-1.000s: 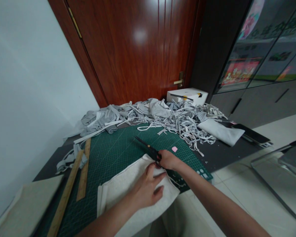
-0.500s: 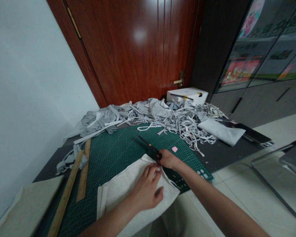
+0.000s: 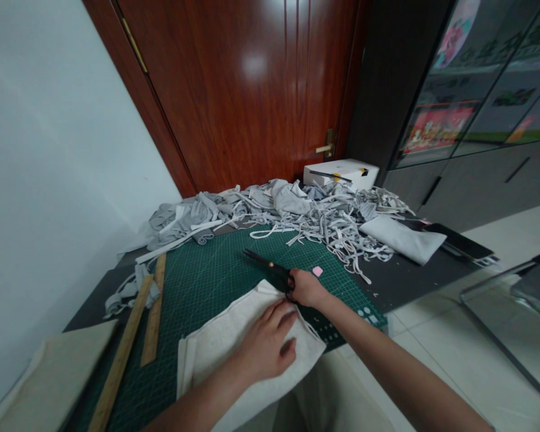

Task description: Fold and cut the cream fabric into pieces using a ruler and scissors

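A folded piece of off-white fabric lies across the front of the green cutting mat, overhanging towards my lap. My left hand rests on top of it with the fingers laid out over the cloth near its right edge. Black scissors are gripped in my right hand, just beyond the fabric's far right edge. Their blades point away to the left over the mat, above the cloth's far corner. My right fingers are wrapped around the handles and partly hidden.
A heap of grey fabric scraps and strips spans the back. Two wooden rulers lie left, beside more folded cloth. A pink piece, a white box, a folded grey cloth and a dark phone-like slab lie right.
The scissors have turned a little, so their tips now point further left and slightly nearer me. My left hand stays in place on the fabric.
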`<state>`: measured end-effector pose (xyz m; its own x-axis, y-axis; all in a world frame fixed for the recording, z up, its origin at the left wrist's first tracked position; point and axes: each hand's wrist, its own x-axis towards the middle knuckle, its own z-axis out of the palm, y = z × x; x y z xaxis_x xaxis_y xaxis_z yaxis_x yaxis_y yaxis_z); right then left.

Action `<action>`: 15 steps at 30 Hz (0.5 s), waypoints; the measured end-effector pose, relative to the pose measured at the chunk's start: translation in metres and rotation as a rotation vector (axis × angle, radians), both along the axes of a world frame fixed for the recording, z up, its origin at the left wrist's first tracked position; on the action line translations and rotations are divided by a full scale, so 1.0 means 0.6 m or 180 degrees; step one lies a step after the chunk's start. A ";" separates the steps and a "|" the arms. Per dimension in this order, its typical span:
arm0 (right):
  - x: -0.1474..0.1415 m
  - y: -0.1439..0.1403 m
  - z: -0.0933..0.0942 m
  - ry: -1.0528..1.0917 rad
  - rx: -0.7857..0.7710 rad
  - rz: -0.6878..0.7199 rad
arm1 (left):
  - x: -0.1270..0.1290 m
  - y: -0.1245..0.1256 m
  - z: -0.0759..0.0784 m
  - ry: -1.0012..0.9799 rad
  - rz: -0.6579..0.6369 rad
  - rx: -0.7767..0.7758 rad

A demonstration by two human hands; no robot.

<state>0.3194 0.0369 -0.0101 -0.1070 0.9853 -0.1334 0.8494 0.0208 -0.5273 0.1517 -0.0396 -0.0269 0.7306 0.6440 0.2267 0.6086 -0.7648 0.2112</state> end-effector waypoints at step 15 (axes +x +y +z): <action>0.115 -0.242 0.049 0.3042 -0.1401 -0.0419 | -0.002 0.008 0.001 0.0221 -0.0130 -0.0042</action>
